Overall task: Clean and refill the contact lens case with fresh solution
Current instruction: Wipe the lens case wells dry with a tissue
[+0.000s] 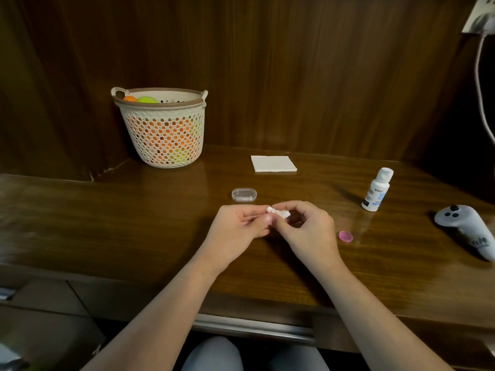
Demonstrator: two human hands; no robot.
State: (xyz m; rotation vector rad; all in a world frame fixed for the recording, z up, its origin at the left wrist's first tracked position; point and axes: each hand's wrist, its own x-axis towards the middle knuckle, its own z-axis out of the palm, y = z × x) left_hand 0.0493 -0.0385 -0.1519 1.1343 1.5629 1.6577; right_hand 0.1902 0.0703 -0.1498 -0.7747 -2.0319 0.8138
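My left hand [238, 227] and my right hand [308, 226] meet over the middle of the wooden desk [134, 223]. Between their fingertips they pinch a small crumpled white tissue piece [278, 212]. Whether the lens case is under the fingers I cannot tell. A pink round cap [345, 236] lies on the desk right of my right hand. A clear oval plastic box [244, 194] sits just beyond my hands. The white solution bottle [377, 189] stands upright at the right, its cap on.
A folded white tissue [273, 163] lies further back. A perforated cream basket [163, 127] with orange and green balls stands at the back left. A grey handheld controller [466, 228] lies at the far right. A white cable [479, 84] hangs down the right wall.
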